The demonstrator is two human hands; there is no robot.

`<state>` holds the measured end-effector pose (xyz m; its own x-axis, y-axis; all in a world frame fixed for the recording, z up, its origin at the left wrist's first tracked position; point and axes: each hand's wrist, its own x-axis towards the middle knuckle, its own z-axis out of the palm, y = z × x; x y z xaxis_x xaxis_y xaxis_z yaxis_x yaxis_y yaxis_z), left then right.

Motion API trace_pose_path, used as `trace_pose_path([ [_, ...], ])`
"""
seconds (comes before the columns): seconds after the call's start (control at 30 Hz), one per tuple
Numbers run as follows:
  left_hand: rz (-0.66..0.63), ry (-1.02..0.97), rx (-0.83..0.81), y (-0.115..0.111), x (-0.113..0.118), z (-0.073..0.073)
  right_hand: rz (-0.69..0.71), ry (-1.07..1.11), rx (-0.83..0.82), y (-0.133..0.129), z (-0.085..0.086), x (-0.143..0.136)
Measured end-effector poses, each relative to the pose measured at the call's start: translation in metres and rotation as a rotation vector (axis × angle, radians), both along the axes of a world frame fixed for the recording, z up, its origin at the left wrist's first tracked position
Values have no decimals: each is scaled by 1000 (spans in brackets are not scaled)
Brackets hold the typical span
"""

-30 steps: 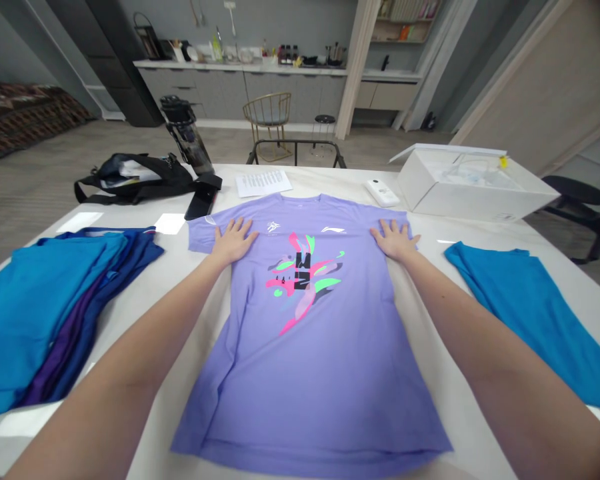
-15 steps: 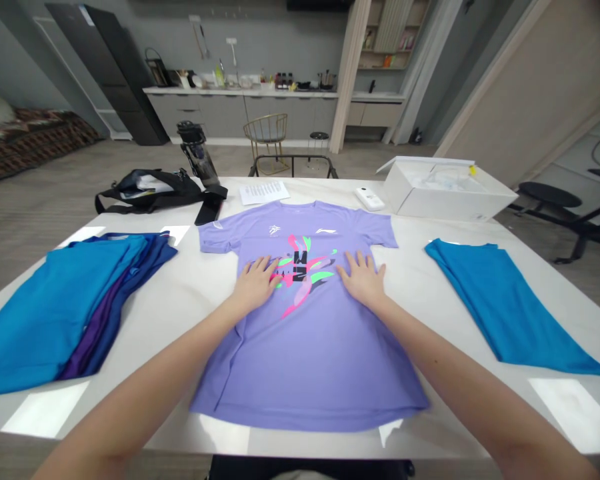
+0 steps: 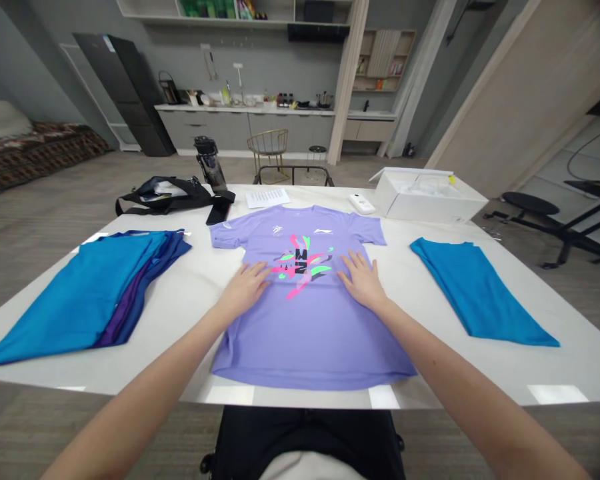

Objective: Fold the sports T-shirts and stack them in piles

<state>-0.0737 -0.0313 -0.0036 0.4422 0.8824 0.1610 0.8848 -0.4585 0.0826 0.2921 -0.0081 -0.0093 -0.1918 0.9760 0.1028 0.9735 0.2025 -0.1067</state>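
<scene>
A light purple T-shirt [image 3: 310, 347] with a bright pink, green and black print lies spread face up on the white table [image 3: 180, 320], its collar at the far side. Flat on its left edge, beside the print, rests my left hand [image 3: 247, 285], fingers stretched out. My right hand [image 3: 363, 279] lies on the right side of the shirt with fingers spread. Neither hand grips the cloth. To the left is a stack of folded clothes [image 3: 80, 293] in blue, purple and navy. A folded blue garment [image 3: 480, 290] lies at the right.
Along the table's far side are a black bag [image 3: 167, 195], a dark bottle [image 3: 211, 163], a black phone [image 3: 219, 211], a printed sheet [image 3: 267, 197], a small white device [image 3: 361, 203] and an open white box [image 3: 430, 200]. Black stools stand at the right, beyond the table.
My left hand has slid left, off the print to the shirt's edge. My right hand stays at the right side. The view has tilted up, showing more of the kitchen.
</scene>
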Motion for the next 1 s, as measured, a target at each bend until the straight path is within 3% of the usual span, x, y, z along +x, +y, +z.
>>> trace_pose_path([
  [0.1,-68,-26,-56,-41,23,0,114,72,-71,-42,-5,-25],
  [0.23,93,-1,-93,-81,40,-15,43,86,-120,-79,-20,-40],
  [0.33,197,29,-101,-97,38,-26,-40,44,-98,-85,-27,-29],
  [0.47,213,4,-81,-107,28,-32,3,21,-102,-84,-27,0],
  [0.6,90,-37,-64,-108,16,-32,81,22,-57,-93,-20,16],
  [0.73,-85,-86,-45,-115,0,-28,170,28,18,-122,-17,25],
  [1.0,-255,-31,-81,-167,-33,-6,294,122,100,-187,-15,75],
])
